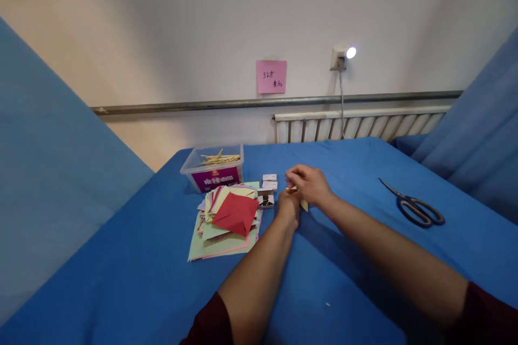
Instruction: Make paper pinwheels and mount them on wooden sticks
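White scrap (pixel 327 304) nearest, 5 o'clock from the hands. Paper stack (pixel 202 248), red sheet (pixel 236 213) on top, between 8 and 9. Pale yellow paper (pixel 304 206) at clock centre, at left hand (pixel 288 206) and right hand (pixel 311 184); fingers curled, partly hidden, can't tell how tightly either grips. Scissors (pixel 410 209), 3 o'clock. Tub (pixel 216 178) of sticks (pixel 220 159) farther, near 10.

Sticks (pixel 220 159) in tub (pixel 216 179) L, papers (pixel 235 212) in front, boxes (pixel 266 192) just R, scissors (pixel 400 196) far R
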Available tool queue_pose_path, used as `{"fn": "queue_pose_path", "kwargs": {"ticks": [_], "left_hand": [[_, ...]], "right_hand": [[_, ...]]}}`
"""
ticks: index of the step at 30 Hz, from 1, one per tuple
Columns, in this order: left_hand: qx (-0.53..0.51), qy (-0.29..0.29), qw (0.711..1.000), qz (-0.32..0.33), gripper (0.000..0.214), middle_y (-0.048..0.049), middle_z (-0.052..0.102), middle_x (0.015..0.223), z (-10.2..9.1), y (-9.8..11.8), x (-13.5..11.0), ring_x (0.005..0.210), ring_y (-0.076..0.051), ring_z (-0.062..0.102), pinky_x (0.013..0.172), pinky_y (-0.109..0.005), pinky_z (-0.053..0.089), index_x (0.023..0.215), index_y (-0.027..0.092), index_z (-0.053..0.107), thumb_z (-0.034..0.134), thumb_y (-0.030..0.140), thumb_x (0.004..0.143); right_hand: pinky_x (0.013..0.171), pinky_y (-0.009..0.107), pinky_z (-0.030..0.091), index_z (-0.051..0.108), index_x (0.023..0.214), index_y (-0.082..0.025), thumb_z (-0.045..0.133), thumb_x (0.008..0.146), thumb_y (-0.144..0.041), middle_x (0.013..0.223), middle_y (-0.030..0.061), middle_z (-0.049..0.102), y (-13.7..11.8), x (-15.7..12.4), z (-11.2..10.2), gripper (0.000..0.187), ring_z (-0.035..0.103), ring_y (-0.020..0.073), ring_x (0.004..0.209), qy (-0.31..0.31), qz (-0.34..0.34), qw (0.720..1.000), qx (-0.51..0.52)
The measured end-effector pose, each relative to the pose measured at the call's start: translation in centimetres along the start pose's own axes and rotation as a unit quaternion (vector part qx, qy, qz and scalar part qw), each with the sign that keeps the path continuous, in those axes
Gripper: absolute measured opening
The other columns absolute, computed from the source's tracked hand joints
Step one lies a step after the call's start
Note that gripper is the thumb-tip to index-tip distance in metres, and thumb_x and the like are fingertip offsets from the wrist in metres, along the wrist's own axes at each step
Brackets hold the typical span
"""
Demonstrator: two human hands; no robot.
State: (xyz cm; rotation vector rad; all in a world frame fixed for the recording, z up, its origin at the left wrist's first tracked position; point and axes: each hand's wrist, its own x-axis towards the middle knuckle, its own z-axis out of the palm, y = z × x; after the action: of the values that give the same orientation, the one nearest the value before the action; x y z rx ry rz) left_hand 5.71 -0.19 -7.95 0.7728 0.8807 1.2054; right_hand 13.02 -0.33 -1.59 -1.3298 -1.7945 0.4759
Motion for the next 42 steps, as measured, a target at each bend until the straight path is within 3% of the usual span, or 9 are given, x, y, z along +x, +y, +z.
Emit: {"fn": "queue_pose_path", "kwargs": {"ticks": [3, 6, 10, 16, 23, 29, 42], "left_hand": [[-0.026, 0.001, 1.0, -0.009, 0.029, -0.0072, 0.069, 0.083, 0.1, 0.0, -0.2, 0.071, -0.017, 0.064, 0.069, -0.031, 0.051, 0.091, 0.009, 0.067, 0.076, 0.022, 0.066], [-0.042, 0.04, 0.998, 0.008, 0.025, -0.0024, 0.068, 0.068, 0.0, 0.3, 0.1, 0.06, -0.013, 0.062, 0.063, -0.026, 0.048, 0.074, 0.012, 0.066, 0.078, 0.018, 0.052], [-0.024, 0.067, 0.997, 0.037, 0.03, -0.0022, 0.069, 0.068, -0.3, 0.5, 0.7, 0.06, -0.014, 0.062, 0.061, -0.025, 0.047, 0.076, 0.013, 0.067, 0.077, 0.019, 0.049], [0.037, 0.097, 0.99, 0.091, 0.033, -0.0048, 0.072, 0.076, -0.8, 0.8, 1.2, 0.065, -0.016, 0.066, 0.068, -0.028, 0.049, 0.081, 0.013, 0.067, 0.077, 0.02, 0.05], [0.084, 0.099, 0.985, 0.11, 0.028, -0.0028, 0.07, 0.071, -0.7, 1.1, 0.9, 0.062, -0.015, 0.064, 0.063, -0.026, 0.048, 0.077, 0.014, 0.066, 0.076, 0.019, 0.051], [0.108, 0.094, 0.981, 0.134, 0.025, 0.0008, 0.066, 0.062, -0.4, 1.3, 0.4, 0.056, -0.013, 0.061, 0.057, -0.023, 0.045, 0.073, 0.015, 0.061, 0.076, 0.017, 0.052], [0.075, 0.089, 0.985, 0.125, 0.034, -0.0039, 0.071, 0.073, -0.2, 0.8, 0.2, 0.066, -0.016, 0.066, 0.066, -0.026, 0.049, 0.081, 0.014, 0.063, 0.079, 0.021, 0.052]], "right_hand": [[0.053, 0.024, 0.044, 0.061, 0.079, -0.017, 0.057, 0.078, -0.049, 0.066, 0.0005, 0.063, 2.9, -1.5, -2.6, 0.032, 0.056, 0.0123, 0.054, 0.096, 0.143, 0.953, 0.251], [0.045, 0.022, 0.034, 0.06, 0.073, -0.017, 0.064, 0.07, -0.053, 0.055, -0.0046, 0.052, 5.7, -2.5, -3.5, 0.036, 0.043, 0.0085, 0.045, 0.15, 0.194, 0.916, 0.316], [0.047, 0.022, 0.036, 0.06, 0.073, -0.017, 0.071, 0.064, -0.052, 0.055, -0.0045, 0.054, 7.8, -2.9, -3.0, 0.038, 0.046, 0.0089, 0.047, 0.157, 0.222, 0.9, 0.339], [0.06, 0.027, 0.049, 0.062, 0.079, -0.018, 0.077, 0.057, -0.043, 0.069, 0.0002, 0.064, 7.7, -2.9, -2.5, 0.036, 0.062, 0.0136, 0.062, 0.104, 0.228, 0.874, 0.417], [0.058, 0.026, 0.047, 0.061, 0.076, -0.019, 0.07, 0.063, -0.036, 0.062, -0.0015, 0.063, 7.7, -2.8, -1.9, 0.024, 0.06, 0.0136, 0.058, 0.114, 0.177, 0.917, 0.338], [0.062, 0.025, 0.046, 0.066, 0.08, -0.02, 0.061, 0.072, -0.032, 0.07, -0.0016, 0.067, 7.1, -3.9, -0.1, 0.015, 0.059, 0.0128, 0.063, 0.03, 0.099, 0.959, 0.264], [0.064, 0.026, 0.047, 0.064, 0.079, -0.02, 0.06, 0.077, -0.037, 0.072, 0.0001, 0.069, 7.2, -4.1, 0.9, 0.017, 0.063, 0.0148, 0.065, 0.082, 0.097, 0.972, 0.198]]}}
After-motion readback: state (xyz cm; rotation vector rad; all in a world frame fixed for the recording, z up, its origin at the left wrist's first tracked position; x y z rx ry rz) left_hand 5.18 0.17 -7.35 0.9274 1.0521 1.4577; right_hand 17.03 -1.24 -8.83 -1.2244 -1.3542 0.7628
